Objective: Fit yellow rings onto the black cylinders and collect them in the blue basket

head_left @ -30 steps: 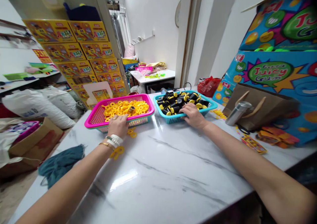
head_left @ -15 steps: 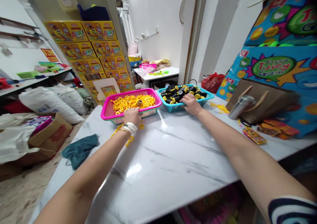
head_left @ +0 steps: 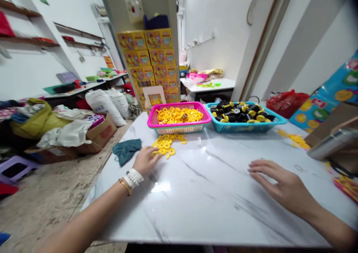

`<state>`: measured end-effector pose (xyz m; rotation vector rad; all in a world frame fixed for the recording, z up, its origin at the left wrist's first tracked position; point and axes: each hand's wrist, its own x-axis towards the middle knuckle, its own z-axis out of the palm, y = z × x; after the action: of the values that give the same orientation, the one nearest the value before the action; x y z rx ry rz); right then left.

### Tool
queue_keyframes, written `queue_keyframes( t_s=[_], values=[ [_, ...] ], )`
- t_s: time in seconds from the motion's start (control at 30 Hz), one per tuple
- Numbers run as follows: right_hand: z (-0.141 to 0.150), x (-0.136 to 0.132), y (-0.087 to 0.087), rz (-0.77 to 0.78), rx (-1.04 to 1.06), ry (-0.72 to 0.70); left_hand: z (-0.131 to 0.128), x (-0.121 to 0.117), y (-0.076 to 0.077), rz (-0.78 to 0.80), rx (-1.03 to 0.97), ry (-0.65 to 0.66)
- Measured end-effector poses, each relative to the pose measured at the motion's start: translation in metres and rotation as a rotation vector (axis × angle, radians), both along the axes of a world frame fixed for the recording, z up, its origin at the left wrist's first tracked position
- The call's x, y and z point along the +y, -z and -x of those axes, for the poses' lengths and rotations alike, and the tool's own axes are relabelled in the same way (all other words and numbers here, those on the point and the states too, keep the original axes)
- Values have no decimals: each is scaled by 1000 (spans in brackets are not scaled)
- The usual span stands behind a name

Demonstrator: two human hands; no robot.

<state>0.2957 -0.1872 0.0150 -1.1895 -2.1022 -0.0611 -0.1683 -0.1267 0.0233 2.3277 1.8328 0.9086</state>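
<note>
My left hand point(head_left: 145, 162), with bracelets at the wrist, is at the edge of a loose pile of yellow plastic ring pieces point(head_left: 165, 144) on the table. Its fingers are slightly bent and apart, the tips touching the nearest rings. Behind the pile stands a pink basket point(head_left: 152, 123) full of more such rings, a small brown cylinder lying among them. My right hand point(head_left: 282, 184) hovers over or rests on the marble-patterned table point(head_left: 201, 204), fingers stretched out, holding nothing. Beyond it sits a blue basket point(head_left: 246, 127) of black and yellow cylindrical parts point(head_left: 237, 112).
A teal cloth point(head_left: 126, 151) lies left of the pile. To the right are scattered yellow pieces point(head_left: 298, 140), a silver flask point(head_left: 330, 143), a paper bag point(head_left: 321, 128) and a red plastic bag point(head_left: 288, 103). Yellow boxes point(head_left: 160, 57) are stacked behind the pink basket.
My left hand has come back from the pink basket to the loose rings in front of it. My right hand has left the blue basket, moving nearer me. The view has turned left.
</note>
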Motion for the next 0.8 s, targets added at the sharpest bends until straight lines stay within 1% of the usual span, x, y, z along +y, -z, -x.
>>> queue_keyframes(
  t_s=[0.03,0.07,0.1,0.13,0.2,0.27,0.33,0.4,0.5,0.57,0.67,0.73,0.8],
  values=[
    [6,-1,-4,51,18,1,6,1,8,3,-17,-26],
    [14,3,-10,67,24,7,9,4,15,-3,-34,-43],
    [24,12,-16,46,13,16,9,6,20,-24,-43,-44],
    [36,24,-24,-6,-12,21,7,8,23,-48,-48,-31],
    [65,57,-38,-148,-100,13,1,9,25,-76,-68,14],
    [97,96,-48,-218,-196,10,-2,5,24,-94,-91,55],
    [129,134,-53,-188,-310,53,1,1,24,-117,-115,55],
    [156,167,-54,-113,-407,89,10,-1,24,-141,-139,12],
    [184,201,-50,-28,-479,109,29,2,26,-161,-181,-85],
    [194,212,-46,1,-506,146,37,4,25,-174,-217,-132],
    [202,212,-46,-13,-517,213,41,4,20,-214,-278,-151],
    [205,204,-53,-47,-511,248,40,0,14,-251,-320,-151],
    [208,191,-67,-87,-498,268,40,-3,5,-290,-359,-160]
  ],
)
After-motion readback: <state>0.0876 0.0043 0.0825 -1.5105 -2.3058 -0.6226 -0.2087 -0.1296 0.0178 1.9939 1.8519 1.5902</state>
